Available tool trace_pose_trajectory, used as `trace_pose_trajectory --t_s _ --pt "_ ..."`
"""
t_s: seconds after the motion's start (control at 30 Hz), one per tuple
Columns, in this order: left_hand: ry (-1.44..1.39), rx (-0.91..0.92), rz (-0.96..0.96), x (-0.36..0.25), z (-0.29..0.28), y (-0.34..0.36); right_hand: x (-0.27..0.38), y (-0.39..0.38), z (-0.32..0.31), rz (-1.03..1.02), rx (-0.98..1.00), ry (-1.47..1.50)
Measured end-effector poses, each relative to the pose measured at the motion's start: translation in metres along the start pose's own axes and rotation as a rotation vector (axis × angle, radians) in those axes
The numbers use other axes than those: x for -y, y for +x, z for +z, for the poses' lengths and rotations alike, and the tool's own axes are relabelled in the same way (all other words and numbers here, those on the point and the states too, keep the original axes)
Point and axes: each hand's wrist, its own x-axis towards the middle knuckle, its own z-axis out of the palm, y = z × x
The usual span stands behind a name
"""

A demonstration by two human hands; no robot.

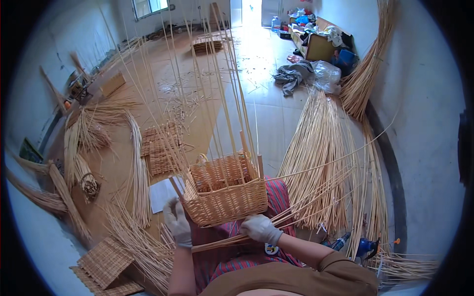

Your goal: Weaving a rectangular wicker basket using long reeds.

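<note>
A half-woven rectangular wicker basket (227, 195) rests on my lap over a red striped cloth (276, 197), with long upright stakes rising from its rim. My left hand (177, 221), in a white glove, presses against the basket's near left corner. My right hand (260, 229), also gloved, grips a bunch of thin wicker strands (306, 204) that run from below the basket out to the right.
A big bundle of pale reeds (318, 148) lies on the floor to the right, more lean on the wall (365, 74). Woven mats (160, 145) and reed bundles (84, 133) lie left. Flat woven panels (106, 264) sit at lower left. Blue tools (363, 245) lie right.
</note>
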Motion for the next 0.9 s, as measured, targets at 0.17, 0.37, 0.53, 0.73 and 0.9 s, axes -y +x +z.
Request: trace_pose_trajectory --t_s 0.17,0.37,0.53,0.73,0.9 --pt "0.335 0.331 0.258 -0.014 -0.013 -0.021 0.01 0.003 -0.025 0.004 0.206 0.152" --pt "0.387 0.526 0.202 -0.007 -0.012 -0.025 0.002 0.002 -0.025 0.011 0.197 0.169" --pt "0.743 0.638 0.521 -0.01 -0.029 -0.015 -0.03 0.0 -0.051 0.228 -0.354 -0.056" --pt "0.669 0.377 0.396 -0.011 -0.028 -0.015 0.001 -0.024 -0.057 0.181 -0.55 0.337" --pt "0.281 0.691 0.18 -0.015 0.002 -0.044 0.015 -0.002 -0.018 0.07 -0.272 1.325"
